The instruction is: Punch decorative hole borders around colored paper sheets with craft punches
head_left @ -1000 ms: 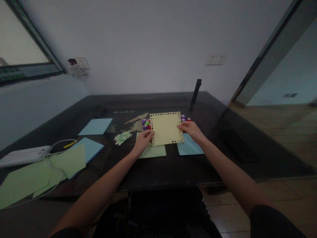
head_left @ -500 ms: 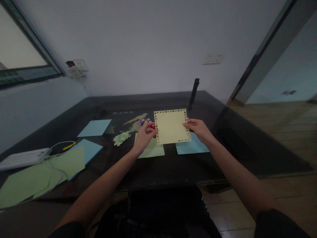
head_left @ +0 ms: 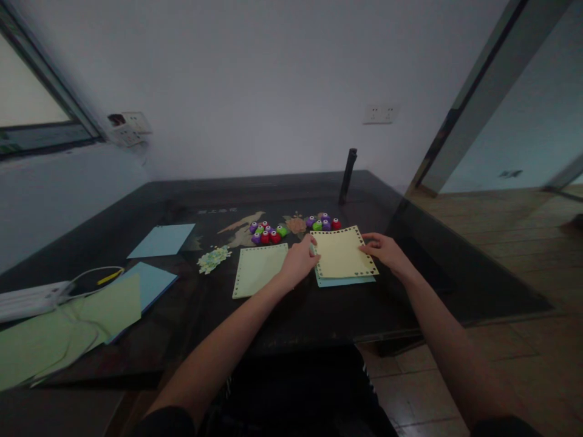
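A pale yellow sheet with punched holes along its edges lies flat on a light blue sheet on the dark table. My left hand pinches the yellow sheet's left edge. My right hand rests on its right edge, fingers closed on it. A green punched sheet lies just left of my left hand. Small round paper punches, purple, red and green, sit in two clusters behind the sheets.
A heap of paper confetti lies left of the green sheet. Blue sheets and green sheets cover the left side, by a white power strip with cable. A dark upright post stands at the back.
The yellow sheet was held up tilted in both hands; it has moved right and down and now lies flat on the blue sheet. The view has shifted left.
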`<action>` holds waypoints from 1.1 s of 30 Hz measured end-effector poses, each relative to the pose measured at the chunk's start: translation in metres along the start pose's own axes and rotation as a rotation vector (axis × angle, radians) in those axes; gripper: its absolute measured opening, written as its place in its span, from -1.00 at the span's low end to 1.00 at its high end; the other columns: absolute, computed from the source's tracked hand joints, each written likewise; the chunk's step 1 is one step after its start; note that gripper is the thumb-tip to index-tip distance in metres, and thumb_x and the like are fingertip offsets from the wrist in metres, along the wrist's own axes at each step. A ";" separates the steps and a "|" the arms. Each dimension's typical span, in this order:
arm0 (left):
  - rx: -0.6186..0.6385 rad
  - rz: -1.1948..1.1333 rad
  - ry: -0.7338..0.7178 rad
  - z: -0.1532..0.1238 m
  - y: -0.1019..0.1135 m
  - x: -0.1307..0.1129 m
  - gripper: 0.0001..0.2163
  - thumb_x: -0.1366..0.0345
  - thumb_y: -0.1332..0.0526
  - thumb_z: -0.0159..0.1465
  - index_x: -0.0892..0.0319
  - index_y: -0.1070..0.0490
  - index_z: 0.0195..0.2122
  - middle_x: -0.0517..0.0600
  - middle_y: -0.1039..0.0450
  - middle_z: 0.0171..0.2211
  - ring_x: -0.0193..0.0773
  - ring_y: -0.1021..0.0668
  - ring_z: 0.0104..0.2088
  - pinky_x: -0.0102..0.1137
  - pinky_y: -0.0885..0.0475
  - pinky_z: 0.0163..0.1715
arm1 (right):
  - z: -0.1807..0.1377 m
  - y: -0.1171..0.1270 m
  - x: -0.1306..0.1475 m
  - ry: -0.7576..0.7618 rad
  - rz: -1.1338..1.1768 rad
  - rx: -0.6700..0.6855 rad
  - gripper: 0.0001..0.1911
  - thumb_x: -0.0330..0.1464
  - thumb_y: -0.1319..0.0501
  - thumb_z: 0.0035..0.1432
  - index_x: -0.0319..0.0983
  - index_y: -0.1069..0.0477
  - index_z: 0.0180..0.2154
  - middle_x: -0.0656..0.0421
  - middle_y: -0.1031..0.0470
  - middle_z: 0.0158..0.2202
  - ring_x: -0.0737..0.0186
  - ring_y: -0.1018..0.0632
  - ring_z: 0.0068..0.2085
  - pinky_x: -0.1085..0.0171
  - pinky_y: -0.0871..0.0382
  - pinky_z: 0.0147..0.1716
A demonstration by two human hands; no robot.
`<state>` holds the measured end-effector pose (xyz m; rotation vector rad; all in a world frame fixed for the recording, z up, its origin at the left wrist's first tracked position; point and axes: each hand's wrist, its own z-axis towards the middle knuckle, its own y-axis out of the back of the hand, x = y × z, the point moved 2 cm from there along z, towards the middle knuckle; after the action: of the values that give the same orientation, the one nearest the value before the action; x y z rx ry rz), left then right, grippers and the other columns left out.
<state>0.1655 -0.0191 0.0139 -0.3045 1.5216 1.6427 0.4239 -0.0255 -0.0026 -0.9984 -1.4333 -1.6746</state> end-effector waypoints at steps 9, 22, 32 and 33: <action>0.136 0.162 0.023 -0.004 -0.009 0.002 -0.87 0.36 -0.20 0.11 0.19 -0.48 -0.31 0.00 -0.53 -0.45 -0.25 -0.54 -0.41 -0.41 -0.36 -0.35 | 0.000 -0.006 -0.007 -0.003 -0.144 0.086 -0.58 -0.36 -0.29 -0.08 -0.32 -0.38 -0.12 0.27 -0.42 -0.60 0.31 -0.43 -0.54 0.33 -0.28 -0.51; 0.163 0.282 0.036 -0.008 -0.014 -0.001 -0.81 0.37 -0.15 0.14 0.19 -0.50 -0.24 0.11 -0.53 -0.34 -0.15 -0.55 -0.31 -0.34 -0.38 -0.25 | 0.003 -0.010 -0.013 0.016 -0.291 0.055 -0.60 -0.33 -0.28 -0.10 -0.27 -0.40 -0.14 0.26 -0.43 -0.60 0.28 -0.45 -0.54 0.31 -0.28 -0.50; 0.158 0.410 -0.025 -0.013 -0.015 -0.006 -0.75 0.32 -0.08 0.20 0.19 -0.44 -0.14 0.17 -0.52 -0.34 -0.04 -0.54 -0.29 -0.26 -0.37 -0.27 | -0.002 -0.010 -0.010 0.057 -0.551 -0.055 -0.58 -0.33 -0.29 -0.11 -0.19 -0.40 -0.12 0.27 -0.37 -0.52 0.30 -0.41 -0.50 0.33 -0.22 -0.50; 0.153 0.415 -0.029 -0.014 -0.013 -0.009 -0.73 0.31 -0.07 0.21 0.19 -0.43 -0.11 0.16 -0.52 -0.35 -0.04 -0.54 -0.30 -0.27 -0.37 -0.29 | -0.001 -0.009 -0.010 0.067 -0.552 -0.069 -0.60 -0.32 -0.29 -0.11 -0.19 -0.41 -0.13 0.26 -0.36 -0.52 0.30 -0.40 -0.51 0.32 -0.21 -0.50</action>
<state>0.1748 -0.0366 0.0081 0.1285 1.7602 1.8185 0.4200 -0.0251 -0.0159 -0.5994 -1.7180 -2.1336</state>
